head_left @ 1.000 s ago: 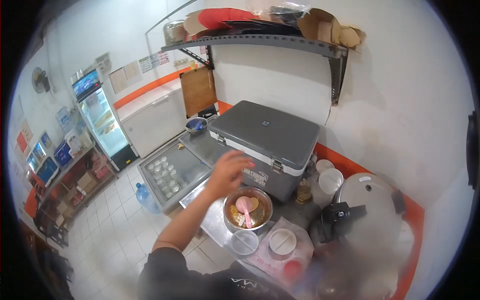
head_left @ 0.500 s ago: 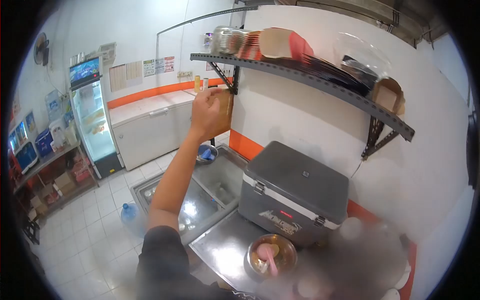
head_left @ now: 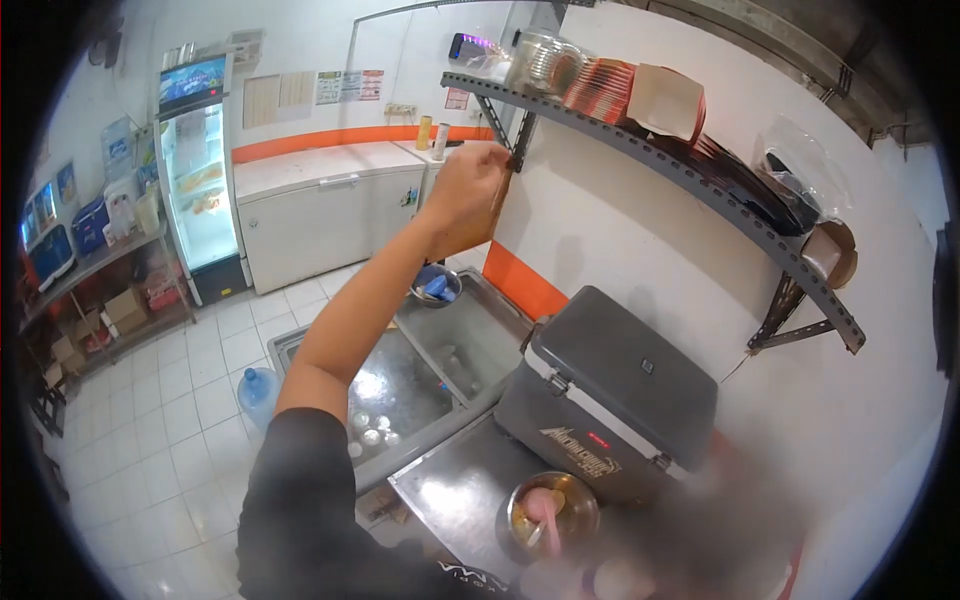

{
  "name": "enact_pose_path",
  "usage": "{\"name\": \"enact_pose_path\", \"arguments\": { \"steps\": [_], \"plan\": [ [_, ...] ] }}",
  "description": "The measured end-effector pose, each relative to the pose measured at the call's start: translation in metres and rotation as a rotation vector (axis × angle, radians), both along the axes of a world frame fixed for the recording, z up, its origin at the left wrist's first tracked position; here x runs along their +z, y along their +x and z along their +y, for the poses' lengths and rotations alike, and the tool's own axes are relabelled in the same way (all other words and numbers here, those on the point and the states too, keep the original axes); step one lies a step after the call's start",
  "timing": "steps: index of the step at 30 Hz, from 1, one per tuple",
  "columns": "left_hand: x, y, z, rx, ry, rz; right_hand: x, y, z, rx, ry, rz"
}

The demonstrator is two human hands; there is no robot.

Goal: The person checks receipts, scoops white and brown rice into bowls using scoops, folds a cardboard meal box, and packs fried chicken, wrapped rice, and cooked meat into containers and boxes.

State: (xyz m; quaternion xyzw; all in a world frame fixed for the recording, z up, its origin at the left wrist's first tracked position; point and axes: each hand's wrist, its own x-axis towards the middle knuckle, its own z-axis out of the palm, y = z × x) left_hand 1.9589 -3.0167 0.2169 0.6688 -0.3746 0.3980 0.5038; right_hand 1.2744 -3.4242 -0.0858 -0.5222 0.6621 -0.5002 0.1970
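Observation:
My left hand [head_left: 468, 188] is raised on an outstretched arm near the left bracket of the wall shelf [head_left: 640, 137], in front of a brown board [head_left: 478, 232]. Its fingers are curled; what they hold, if anything, is too small to make out. Below the arm, a metal bowl with something blue [head_left: 436, 286] sits by the glass-topped freezer [head_left: 400, 375]. My right hand is not in view. Near the grey cooler box [head_left: 630, 370], a steel bowl [head_left: 590, 520] holds a pink spoon [head_left: 545, 510].
Stacked red-and-white packaging [head_left: 598, 90] and clear lids [head_left: 545, 65] lie on the shelf. A white chest freezer [head_left: 320, 225] and a lit display fridge [head_left: 200, 190] stand at the back left. A blue water bottle [head_left: 257, 392] is on the floor. The lower right is blurred.
My left hand has risen from above the steel bowl toward the shelf's left bracket. The view has shifted upward, bringing more of the shelf into sight.

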Motion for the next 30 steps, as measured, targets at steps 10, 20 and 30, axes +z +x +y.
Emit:
{"name": "enact_pose_path", "arguments": {
  "steps": [10,20,30],
  "plan": [
    [0.046,0.107,0.041,-0.022,-0.078,-0.05,0.054,0.102,0.091,0.197,-0.147,-0.043],
    [0.075,0.219,0.049,-0.074,-0.258,-0.113,0.077,0.168,0.152,0.137,-0.119,0.016],
    [0.13,0.153,-0.004,-0.185,-0.334,-0.527,0.08,0.174,0.186,-0.034,-0.037,0.08]
  ]
}}
